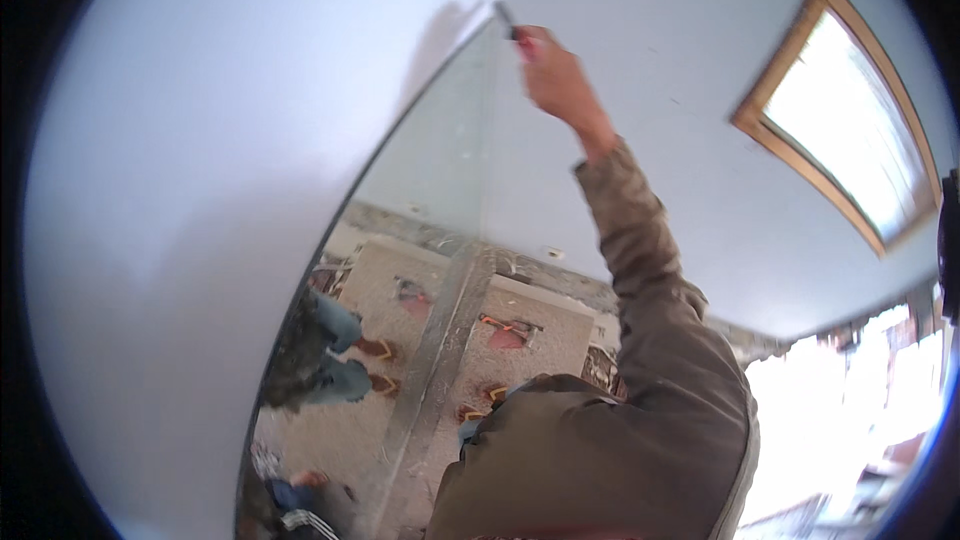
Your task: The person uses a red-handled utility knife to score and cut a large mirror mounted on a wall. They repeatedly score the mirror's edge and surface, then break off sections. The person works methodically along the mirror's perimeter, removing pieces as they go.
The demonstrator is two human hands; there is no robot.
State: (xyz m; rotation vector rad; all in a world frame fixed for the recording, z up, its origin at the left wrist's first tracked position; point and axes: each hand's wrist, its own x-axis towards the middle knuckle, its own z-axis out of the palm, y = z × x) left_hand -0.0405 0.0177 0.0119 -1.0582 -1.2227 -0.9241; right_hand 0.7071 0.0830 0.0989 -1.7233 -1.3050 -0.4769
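Observation:
Raised high on an outstretched arm, my right hand (553,78) is closed round a slim dark hand tool (508,22). The tool's thin tip points up and left, at the corner where two pale walls meet. A bit of red or pink shows between the fingers; the exact kind of tool is blurred. Just below and left of the tip is the top of a large mirror (425,155) with a thin dark edge. It reflects the floor, legs and sandalled feet. My left hand is out of the picture; a brown sleeve and jacket fill the lower middle.
On the floor lies a red item with an orange-handled tool (510,328), on a tan board (545,325). My sandalled feet (482,402) stand near it. A wood-framed window (850,115) is in the right wall. At lower right is a bright opening (840,420).

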